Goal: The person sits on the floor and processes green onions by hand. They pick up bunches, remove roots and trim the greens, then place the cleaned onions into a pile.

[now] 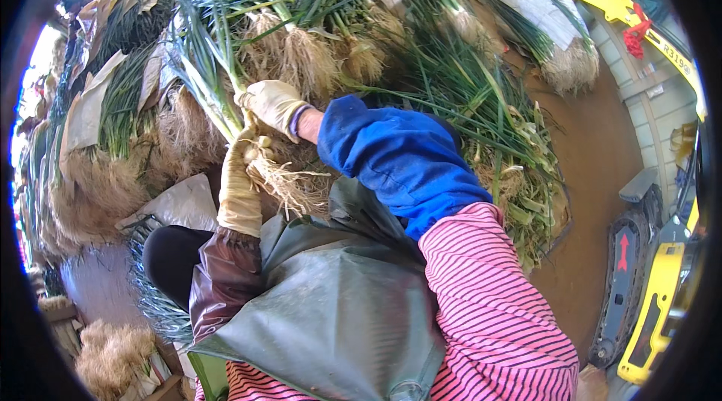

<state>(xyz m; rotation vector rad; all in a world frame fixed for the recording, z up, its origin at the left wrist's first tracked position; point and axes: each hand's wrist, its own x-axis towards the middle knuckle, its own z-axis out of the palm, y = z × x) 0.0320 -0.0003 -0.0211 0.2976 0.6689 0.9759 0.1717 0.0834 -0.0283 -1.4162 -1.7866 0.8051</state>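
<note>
Green leafy allium plants, looking like spring onions or leeks, lie in a heap before me. My left hand [241, 187], in a cream work glove, holds the root end of a small bunch of these plants [211, 99]; pale bulbs and stringy roots [285, 181] hang out to its right. Just above it, my gloved right hand [273, 105] has its fingers closed at the white stems of the same bunch. What lies beneath its fingers is hidden. Long leaves of the bunch point up and left. A dark green apron [333, 311] covers my lap below.
Paper-wrapped bundles with roots [101, 187] stand in rows at left. Loose leaves and trimmings [522, 187] lie in a pile right of my arm. Another wrapped bundle [564, 34] rests on the brown floor [598, 175]. A yellow tracked machine [654, 311] stands at far right.
</note>
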